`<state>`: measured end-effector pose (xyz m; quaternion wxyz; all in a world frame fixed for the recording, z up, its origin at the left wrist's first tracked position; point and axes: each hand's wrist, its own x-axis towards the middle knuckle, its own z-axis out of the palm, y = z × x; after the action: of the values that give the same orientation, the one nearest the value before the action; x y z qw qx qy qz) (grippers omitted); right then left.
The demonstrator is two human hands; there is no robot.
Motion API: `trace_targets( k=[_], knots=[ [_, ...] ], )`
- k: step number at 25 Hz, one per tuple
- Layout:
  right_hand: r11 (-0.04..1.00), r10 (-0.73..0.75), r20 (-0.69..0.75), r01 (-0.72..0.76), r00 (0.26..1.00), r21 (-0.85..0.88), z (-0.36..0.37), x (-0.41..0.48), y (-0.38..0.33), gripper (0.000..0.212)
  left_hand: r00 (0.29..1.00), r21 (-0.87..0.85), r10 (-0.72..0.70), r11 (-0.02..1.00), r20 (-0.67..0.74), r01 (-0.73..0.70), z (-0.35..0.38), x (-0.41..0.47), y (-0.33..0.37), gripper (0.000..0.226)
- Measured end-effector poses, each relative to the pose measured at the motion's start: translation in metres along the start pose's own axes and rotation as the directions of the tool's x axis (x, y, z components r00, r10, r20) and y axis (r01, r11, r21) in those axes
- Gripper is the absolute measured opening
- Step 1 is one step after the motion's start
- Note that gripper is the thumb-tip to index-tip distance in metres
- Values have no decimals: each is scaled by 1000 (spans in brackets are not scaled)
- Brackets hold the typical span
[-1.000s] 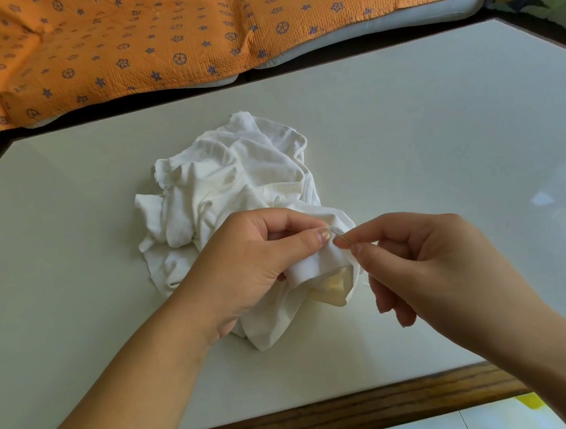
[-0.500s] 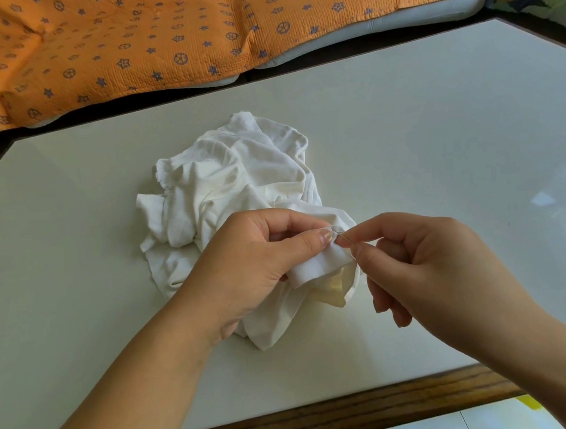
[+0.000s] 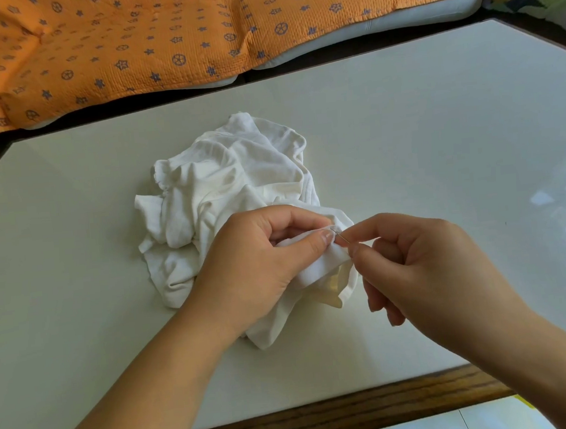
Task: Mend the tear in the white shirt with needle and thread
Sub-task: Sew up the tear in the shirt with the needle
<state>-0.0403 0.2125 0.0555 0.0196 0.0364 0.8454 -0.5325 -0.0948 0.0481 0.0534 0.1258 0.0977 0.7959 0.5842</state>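
A crumpled white cotton shirt (image 3: 231,191) lies in a heap near the middle of the pale, glossy bench (image 3: 438,125), with its near edge lifted toward you. Your left hand (image 3: 262,267) is clenched on a fold of that near edge, thumb pressing the cloth flat over the fingers. Your right hand (image 3: 426,263) pinches a thin metal needle (image 3: 342,238) between thumb and forefinger, its tip touching the fold just beside your left thumbnail. The thread is too fine to see, and the tear itself is hidden in the fold. You appear to be mid-stitch, the needle entering the cloth; the next move likely calls for pushing it through both edges and drawing the thread taut without puckering. Beyond the bench lies an orange quilted blanket (image 3: 156,37) printed with blue stars and wheels; no readable writing or brand shows anywhere.
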Motion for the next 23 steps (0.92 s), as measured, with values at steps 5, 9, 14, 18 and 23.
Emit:
trace_targets(
  k=[5,9,14,18,23],
  knots=[
    [1000,-7,-6,7,1000,-13,1,1,-1,18,997,85,69,994,-33,-66,2,-2,0,11],
    [1000,-4,-14,4,1000,-21,2,1,0,18,993,114,102,989,-65,-94,4,-3,0,12],
    [1000,1,-28,-1,1000,-6,3,1,1,17,985,136,132,984,-108,-117,8,-6,-1,12],
    [1000,8,-35,-8,999,7,5,1,1,16,980,146,149,981,-132,-129,10,-6,-1,10],
    [1000,9,-42,-8,999,20,6,0,1,15,976,127,148,984,-163,-128,11,-7,-1,8]
  ],
)
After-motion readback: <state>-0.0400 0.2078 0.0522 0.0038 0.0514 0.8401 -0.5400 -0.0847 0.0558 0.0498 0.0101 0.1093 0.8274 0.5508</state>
